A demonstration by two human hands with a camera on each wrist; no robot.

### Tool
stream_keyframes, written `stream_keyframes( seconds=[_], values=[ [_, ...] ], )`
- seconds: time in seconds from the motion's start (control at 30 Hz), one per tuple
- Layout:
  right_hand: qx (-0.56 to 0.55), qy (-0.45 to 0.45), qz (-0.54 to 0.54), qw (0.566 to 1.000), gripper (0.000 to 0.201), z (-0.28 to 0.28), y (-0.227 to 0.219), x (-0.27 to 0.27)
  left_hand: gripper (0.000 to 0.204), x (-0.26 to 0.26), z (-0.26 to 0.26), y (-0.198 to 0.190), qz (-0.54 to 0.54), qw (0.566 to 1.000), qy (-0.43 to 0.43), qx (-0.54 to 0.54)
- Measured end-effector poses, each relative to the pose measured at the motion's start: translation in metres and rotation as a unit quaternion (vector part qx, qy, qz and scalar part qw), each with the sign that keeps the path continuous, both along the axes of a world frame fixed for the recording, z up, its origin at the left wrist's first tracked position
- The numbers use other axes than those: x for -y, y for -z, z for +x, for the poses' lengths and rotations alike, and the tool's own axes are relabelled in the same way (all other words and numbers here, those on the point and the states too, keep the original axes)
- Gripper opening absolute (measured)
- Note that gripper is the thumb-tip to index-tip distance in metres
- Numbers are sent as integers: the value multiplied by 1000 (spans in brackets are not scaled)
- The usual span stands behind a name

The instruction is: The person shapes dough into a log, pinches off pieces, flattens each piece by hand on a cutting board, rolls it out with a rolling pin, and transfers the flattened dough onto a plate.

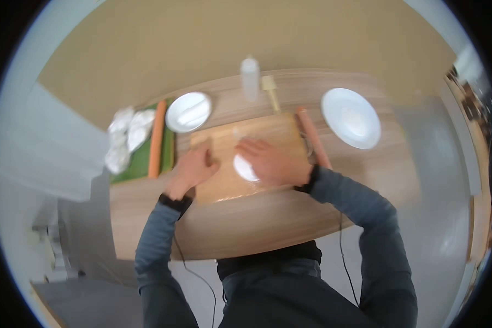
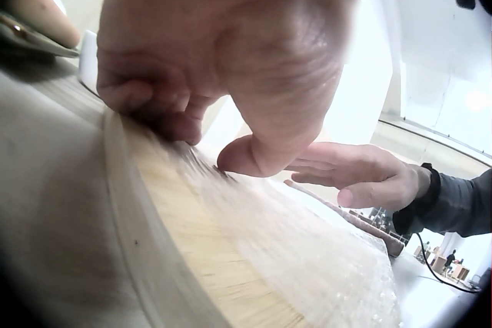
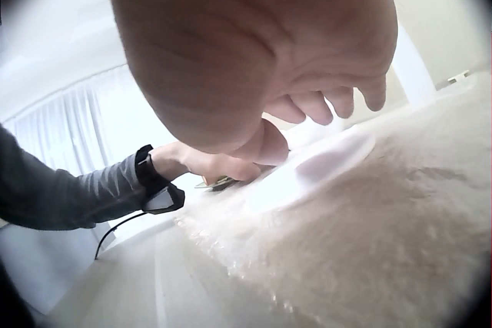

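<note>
A wooden board (image 1: 224, 188) lies on the table with clear plastic film (image 3: 415, 213) spread over it. On the film sits a flat, round white piece (image 1: 244, 168), possibly dough. My right hand (image 1: 276, 161) is over it with fingers extended, covering its right side in the head view; the right wrist view has the palm raised above the film. At the board's left edge is my left hand (image 1: 194, 169). Its fingers bend down onto the edge while the thumb (image 2: 246, 155) rests on the film, apart from the fingertips.
Behind the board stand a white bowl (image 1: 183, 123), a squeeze bottle (image 1: 250, 82) and a pale spatula (image 1: 270, 85). A reddish-brown rod (image 1: 314, 136) lies right of the board, near a white plate (image 1: 339, 104). Leftward, a green tray (image 1: 134, 169) carries white bundles (image 1: 120, 136) and an orange-brown rod (image 1: 157, 139).
</note>
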State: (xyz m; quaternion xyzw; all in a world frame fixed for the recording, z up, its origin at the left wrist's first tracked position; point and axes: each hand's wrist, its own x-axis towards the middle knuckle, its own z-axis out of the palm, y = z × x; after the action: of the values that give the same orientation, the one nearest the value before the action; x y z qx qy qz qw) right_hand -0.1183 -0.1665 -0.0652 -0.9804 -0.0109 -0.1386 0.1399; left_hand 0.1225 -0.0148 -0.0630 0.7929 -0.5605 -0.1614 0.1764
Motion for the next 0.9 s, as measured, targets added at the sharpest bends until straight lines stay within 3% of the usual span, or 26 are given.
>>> stream_keyframes(
  seconds=[0.07, 0.33, 0.4, 0.43, 0.5, 0.53, 0.6, 0.67, 0.73, 0.8, 0.83, 0.9],
  values=[
    [2, -4, 12, 1000, 65, 10, 21, 4, 31, 0, -2, 0, -30, 999, 4, -16],
    [-34, 104, 30, 993, 57, 20, -16, -7, 28, 3, -8, -4, 4, 1000, -4, 12],
    [-131, 106, 10, 986, 35, 26, -23, -2, 28, 3, -6, -6, 11, 1000, -3, 6],
    [-131, 107, 10, 986, 35, 25, -16, 0, 28, 2, -5, -7, 15, 1000, -5, 2],
    [17, 66, 86, 994, 23, 20, -9, 5, 28, 3, -4, -6, 14, 1000, -6, 2],
    [16, 66, 85, 994, 23, 13, -12, 7, 27, 4, -4, -5, 13, 1000, -7, 3],
    [34, 14, 259, 965, 22, -10, -29, 13, 27, 4, -6, -7, 10, 1000, -7, 6],
    [16, 130, 309, 942, 27, -39, -59, 20, 27, 2, -4, -2, 8, 1000, -12, 5],
    [143, 227, 162, 950, 36, -65, -53, 50, 27, 1, 0, 4, -18, 1000, 2, 9],
    [160, 319, 272, 894, 41, -99, -70, 91, 25, 1, 1, 10, -37, 999, 6, 8],
    [123, 366, 278, 879, 45, -121, -75, 115, 24, 1, 2, 11, -56, 998, 15, 11],
    [149, 422, 243, 861, 44, -161, -54, 170, 25, 1, 0, 5, -39, 999, 5, 3]
  ],
)
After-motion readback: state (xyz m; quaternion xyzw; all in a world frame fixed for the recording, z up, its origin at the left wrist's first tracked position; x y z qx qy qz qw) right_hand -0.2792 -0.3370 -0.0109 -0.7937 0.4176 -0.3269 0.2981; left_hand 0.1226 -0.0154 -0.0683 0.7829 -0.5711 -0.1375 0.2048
